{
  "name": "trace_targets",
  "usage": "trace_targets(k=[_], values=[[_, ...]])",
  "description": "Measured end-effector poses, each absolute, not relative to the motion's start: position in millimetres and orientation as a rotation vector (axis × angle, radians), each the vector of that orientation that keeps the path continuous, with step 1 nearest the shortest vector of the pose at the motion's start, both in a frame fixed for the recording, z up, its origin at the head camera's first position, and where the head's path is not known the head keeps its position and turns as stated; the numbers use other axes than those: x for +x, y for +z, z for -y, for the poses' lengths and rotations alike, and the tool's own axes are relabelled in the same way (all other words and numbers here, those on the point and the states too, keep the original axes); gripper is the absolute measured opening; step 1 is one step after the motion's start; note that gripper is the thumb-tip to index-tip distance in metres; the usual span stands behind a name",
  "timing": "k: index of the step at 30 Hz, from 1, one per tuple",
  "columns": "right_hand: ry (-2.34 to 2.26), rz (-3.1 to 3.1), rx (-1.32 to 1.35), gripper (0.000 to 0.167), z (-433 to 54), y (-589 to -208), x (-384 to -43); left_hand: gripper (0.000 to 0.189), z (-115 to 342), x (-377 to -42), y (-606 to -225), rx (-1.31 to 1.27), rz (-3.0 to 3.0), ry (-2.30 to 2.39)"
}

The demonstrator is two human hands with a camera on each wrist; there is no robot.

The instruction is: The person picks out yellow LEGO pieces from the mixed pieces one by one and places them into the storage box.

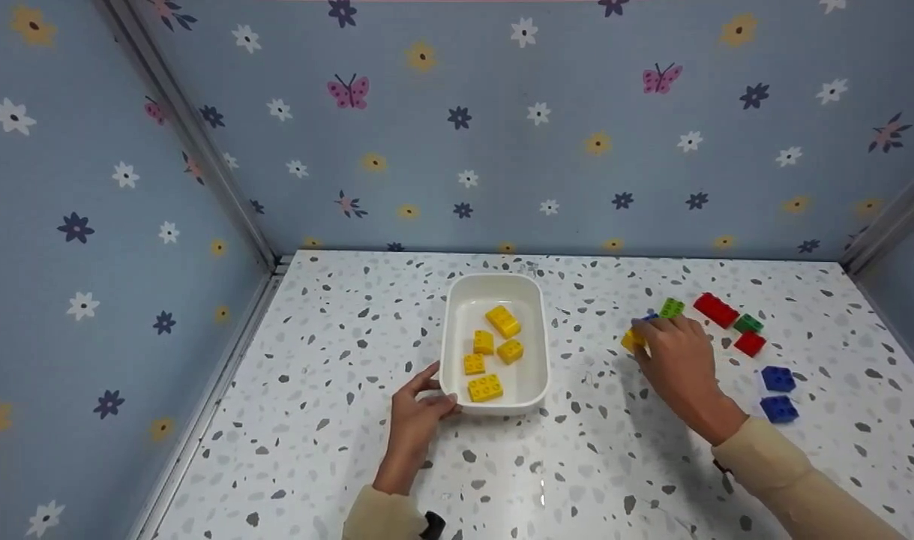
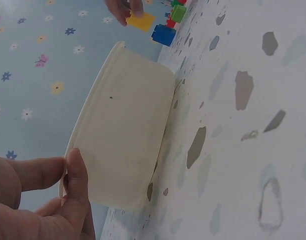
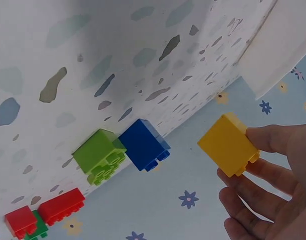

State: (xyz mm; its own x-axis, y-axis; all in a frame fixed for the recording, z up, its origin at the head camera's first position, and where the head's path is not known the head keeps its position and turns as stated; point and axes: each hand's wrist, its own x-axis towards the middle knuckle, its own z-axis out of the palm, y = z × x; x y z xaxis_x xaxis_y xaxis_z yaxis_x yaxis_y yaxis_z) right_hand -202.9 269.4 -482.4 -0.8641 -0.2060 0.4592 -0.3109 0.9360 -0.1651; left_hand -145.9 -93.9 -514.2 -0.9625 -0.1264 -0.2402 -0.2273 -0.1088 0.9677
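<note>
A white plastic box [image 1: 457, 300] stands on the speckled table with several yellow toy bricks [image 1: 485, 388] inside. My left hand [image 1: 414, 420] pinches the box's near left corner, thumb and fingers on the rim in the left wrist view. Over to the right, my right hand [image 1: 678, 364] holds a yellow brick [image 3: 227, 145] between thumb and fingers, lifted off the table. A blue brick [image 3: 144, 145] and a light green brick [image 3: 99, 156] stand on the table close to that hand; in the head view the hand partly hides the blue one.
Farther right lie a long red brick [image 1: 716, 310], a dark green brick [image 1: 748, 323], a small red brick [image 1: 750, 343] and two blue bricks [image 1: 779, 409]. A flowered wall [image 1: 501, 150] bounds the table at the back, another [image 1: 89, 262] at the left.
</note>
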Motion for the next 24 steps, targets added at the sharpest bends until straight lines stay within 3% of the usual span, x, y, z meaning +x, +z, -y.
trace_targets(k=[24], values=[[0.291,2.638,0.445,0.033,-237,-479,-210,0.064,93,-147,-516,-0.416,-2.090,2.231]])
